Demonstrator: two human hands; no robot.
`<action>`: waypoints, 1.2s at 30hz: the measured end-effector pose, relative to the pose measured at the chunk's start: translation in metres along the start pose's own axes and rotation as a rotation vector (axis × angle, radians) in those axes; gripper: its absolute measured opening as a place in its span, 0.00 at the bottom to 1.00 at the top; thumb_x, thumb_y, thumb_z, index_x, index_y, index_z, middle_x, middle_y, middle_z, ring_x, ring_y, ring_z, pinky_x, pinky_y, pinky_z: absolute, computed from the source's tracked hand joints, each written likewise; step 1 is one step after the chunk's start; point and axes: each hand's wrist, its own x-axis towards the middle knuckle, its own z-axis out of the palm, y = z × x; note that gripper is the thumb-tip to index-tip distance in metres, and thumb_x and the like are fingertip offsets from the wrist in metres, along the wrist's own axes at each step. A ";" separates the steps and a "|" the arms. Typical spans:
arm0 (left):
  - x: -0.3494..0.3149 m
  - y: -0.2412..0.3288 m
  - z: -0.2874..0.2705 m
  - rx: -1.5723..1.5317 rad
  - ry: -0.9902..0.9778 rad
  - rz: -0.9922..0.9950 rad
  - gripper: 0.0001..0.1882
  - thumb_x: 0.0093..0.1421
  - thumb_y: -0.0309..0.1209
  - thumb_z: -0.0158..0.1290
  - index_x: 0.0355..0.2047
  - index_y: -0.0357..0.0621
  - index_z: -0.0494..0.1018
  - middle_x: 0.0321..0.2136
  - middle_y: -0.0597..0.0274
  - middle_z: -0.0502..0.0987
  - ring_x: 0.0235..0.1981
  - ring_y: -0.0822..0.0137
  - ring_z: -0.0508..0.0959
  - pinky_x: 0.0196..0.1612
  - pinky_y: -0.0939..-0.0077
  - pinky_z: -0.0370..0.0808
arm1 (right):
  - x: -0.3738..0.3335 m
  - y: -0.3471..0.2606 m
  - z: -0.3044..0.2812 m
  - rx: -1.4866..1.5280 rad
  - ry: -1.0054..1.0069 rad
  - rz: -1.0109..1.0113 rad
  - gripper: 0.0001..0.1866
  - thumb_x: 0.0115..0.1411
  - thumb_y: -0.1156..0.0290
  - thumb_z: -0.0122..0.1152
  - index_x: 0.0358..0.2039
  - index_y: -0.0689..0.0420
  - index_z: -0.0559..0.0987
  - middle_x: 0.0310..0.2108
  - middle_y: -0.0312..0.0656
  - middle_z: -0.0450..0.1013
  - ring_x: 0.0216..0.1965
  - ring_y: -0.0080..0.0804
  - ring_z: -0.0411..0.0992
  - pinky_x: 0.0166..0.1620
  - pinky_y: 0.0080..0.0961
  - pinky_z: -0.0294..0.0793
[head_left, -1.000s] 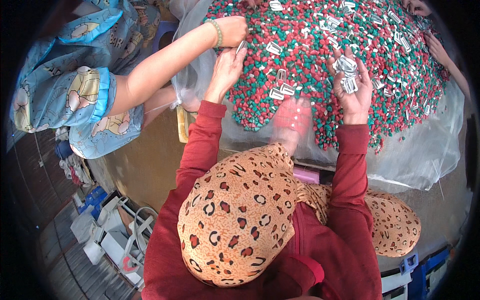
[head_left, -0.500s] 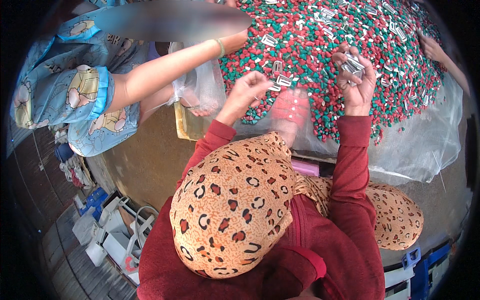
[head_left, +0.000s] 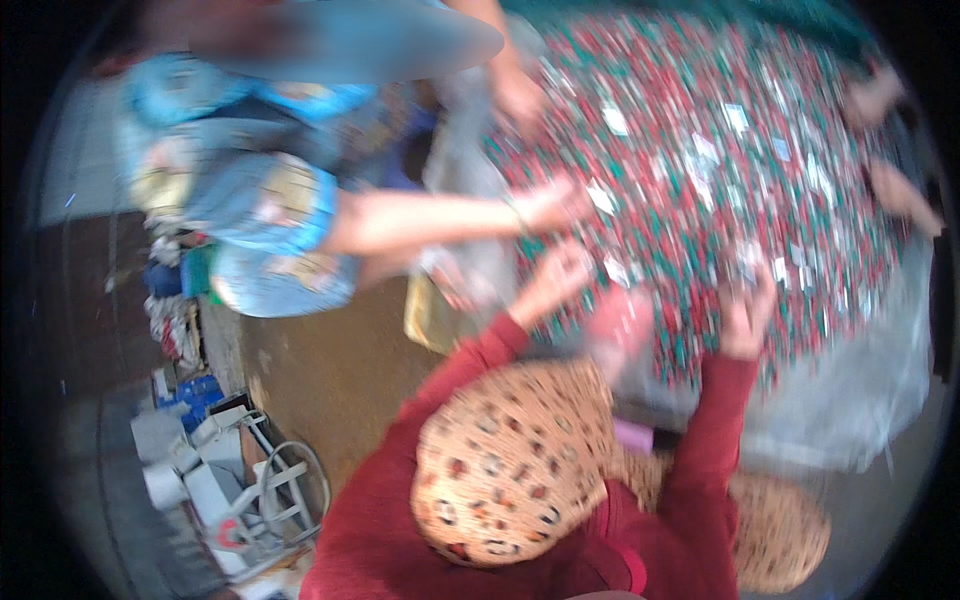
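Motion smears the whole head view. My right hand (head_left: 748, 310), at the end of a dark red sleeve, is raised over the pile with fingers curled round a bunch of silvery metal clips (head_left: 745, 260). My left hand (head_left: 553, 283) hangs low over the pile's near left edge, its fingers drawn together; whatever is in them cannot be made out. Beneath both hands spreads a broad heap of small red and green pieces (head_left: 670, 200), with pale metal clips (head_left: 705, 152) scattered through it. One such clip (head_left: 622, 270) lies just right of my left hand.
A co-worker's arm (head_left: 430, 222) in blue patterned clothes reaches in from the left, close to my left hand. Other people's hands (head_left: 893, 192) are at the right edge. Translucent sheeting (head_left: 840, 420) underlies the heap. Grey and white equipment (head_left: 225, 470) stands lower left.
The view has swung, so most things sit lower in it. The co-worker's arm now reaches the heap just above my left hand. My right hand still keeps its bunch of clips.
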 end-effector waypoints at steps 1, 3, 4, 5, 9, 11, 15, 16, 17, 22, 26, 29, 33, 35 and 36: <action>-0.008 0.031 0.008 -0.399 0.012 -0.207 0.05 0.51 0.27 0.50 0.29 0.47 0.65 0.24 0.67 0.68 0.21 0.78 0.67 0.21 0.82 0.67 | -0.002 0.000 -0.006 0.031 -0.011 0.011 0.22 0.57 0.77 0.42 0.54 0.64 0.60 0.46 0.52 0.64 0.41 0.36 0.67 0.19 0.15 0.70; -0.004 0.052 0.013 -0.670 -0.117 -0.193 0.13 0.45 0.21 0.43 0.32 0.48 0.60 0.26 0.61 0.68 0.17 0.76 0.67 0.09 0.89 0.59 | -0.002 0.008 0.003 0.032 -0.048 -0.017 0.21 0.55 0.82 0.42 0.51 0.63 0.61 0.46 0.48 0.61 0.39 0.32 0.62 0.17 0.13 0.69; 0.000 0.068 0.017 -0.714 -0.161 -0.158 0.15 0.45 0.21 0.43 0.35 0.47 0.60 0.26 0.60 0.68 0.16 0.76 0.66 0.08 0.91 0.60 | 0.000 0.009 0.006 0.084 -0.070 -0.010 0.19 0.53 0.84 0.43 0.48 0.62 0.62 0.44 0.47 0.62 0.39 0.31 0.61 0.17 0.12 0.68; -0.001 0.072 0.019 -0.763 -0.202 -0.163 0.15 0.46 0.21 0.44 0.36 0.46 0.61 0.25 0.62 0.67 0.16 0.78 0.65 0.10 0.92 0.58 | -0.002 0.016 0.016 0.078 -0.024 -0.005 0.17 0.52 0.84 0.43 0.45 0.62 0.63 0.42 0.47 0.61 0.38 0.31 0.60 0.17 0.11 0.68; 0.007 0.069 0.020 -0.090 -0.249 -0.237 0.09 0.53 0.30 0.52 0.36 0.43 0.69 0.24 0.65 0.69 0.20 0.73 0.70 0.17 0.83 0.63 | 0.002 0.024 0.028 0.122 -0.092 0.031 0.15 0.54 0.83 0.43 0.43 0.61 0.64 0.39 0.44 0.60 0.36 0.30 0.59 0.16 0.12 0.68; 0.014 0.053 0.025 0.792 -0.051 0.597 0.13 0.53 0.32 0.53 0.38 0.43 0.69 0.28 0.60 0.70 0.27 0.62 0.75 0.25 0.70 0.72 | 0.006 0.019 0.025 0.125 -0.098 0.020 0.12 0.56 0.81 0.44 0.42 0.60 0.65 0.38 0.43 0.60 0.35 0.30 0.59 0.16 0.12 0.68; 0.002 0.043 0.028 1.095 -0.039 0.383 0.15 0.53 0.36 0.53 0.39 0.46 0.68 0.36 0.58 0.69 0.36 0.56 0.74 0.33 0.60 0.75 | 0.013 0.015 0.015 0.173 -0.113 0.034 0.09 0.62 0.72 0.44 0.42 0.59 0.67 0.38 0.42 0.60 0.35 0.30 0.59 0.17 0.12 0.66; 0.009 0.044 0.028 1.083 -0.063 0.398 0.14 0.53 0.36 0.53 0.38 0.46 0.68 0.36 0.59 0.68 0.36 0.56 0.74 0.33 0.60 0.75 | 0.015 0.012 0.017 0.177 -0.115 0.024 0.11 0.63 0.70 0.43 0.44 0.59 0.67 0.37 0.42 0.61 0.34 0.30 0.59 0.17 0.13 0.65; 0.010 0.044 0.030 1.060 -0.092 0.411 0.13 0.53 0.36 0.53 0.37 0.46 0.68 0.37 0.59 0.68 0.36 0.56 0.74 0.33 0.60 0.75 | 0.011 0.010 0.021 0.176 -0.108 0.011 0.12 0.63 0.69 0.43 0.45 0.59 0.67 0.37 0.42 0.61 0.34 0.30 0.59 0.17 0.14 0.65; 0.019 0.066 0.020 -0.008 -0.060 -0.011 0.07 0.58 0.33 0.48 0.31 0.42 0.67 0.19 0.66 0.64 0.17 0.77 0.66 0.18 0.82 0.61 | 0.017 0.017 0.028 -0.031 -0.015 -0.075 0.20 0.62 0.57 0.46 0.49 0.56 0.70 0.47 0.49 0.68 0.47 0.47 0.66 0.39 0.41 0.74; 0.016 0.081 0.014 -1.108 -0.321 -0.170 0.04 0.51 0.28 0.45 0.28 0.45 0.63 0.22 0.64 0.63 0.18 0.74 0.64 0.13 0.86 0.57 | 0.031 0.022 0.035 0.171 -0.125 -0.083 0.27 0.63 0.48 0.40 0.57 0.50 0.65 0.57 0.45 0.61 0.58 0.54 0.55 0.61 0.54 0.50; 0.026 0.086 0.022 -1.370 -0.399 -0.146 0.07 0.45 0.25 0.46 0.26 0.40 0.61 0.22 0.60 0.61 0.20 0.70 0.63 0.21 0.77 0.69 | 0.030 0.016 0.064 0.202 -0.196 -0.118 0.28 0.65 0.51 0.32 0.60 0.53 0.58 0.61 0.43 0.55 0.63 0.53 0.46 0.63 0.55 0.41; 0.009 0.110 0.002 -1.314 -0.529 -0.055 0.09 0.53 0.30 0.45 0.27 0.38 0.59 0.25 0.57 0.60 0.22 0.71 0.64 0.11 0.88 0.61 | 0.038 0.033 0.093 0.098 -0.315 -0.050 0.29 0.65 0.49 0.25 0.60 0.52 0.58 0.60 0.43 0.56 0.63 0.53 0.46 0.62 0.57 0.42; 0.013 0.118 0.003 -1.312 -0.496 -0.096 0.12 0.57 0.35 0.46 0.26 0.38 0.59 0.25 0.58 0.59 0.22 0.71 0.64 0.11 0.88 0.61 | 0.045 0.028 0.095 0.056 -0.325 -0.074 0.31 0.65 0.45 0.22 0.60 0.50 0.57 0.61 0.42 0.55 0.63 0.52 0.46 0.62 0.57 0.44; 0.016 0.121 0.005 -1.312 -0.478 -0.113 0.15 0.59 0.37 0.46 0.25 0.38 0.59 0.25 0.58 0.59 0.22 0.71 0.64 0.11 0.89 0.61 | 0.045 0.025 0.097 0.032 -0.307 -0.083 0.32 0.64 0.45 0.22 0.60 0.50 0.57 0.61 0.42 0.55 0.63 0.52 0.46 0.62 0.57 0.43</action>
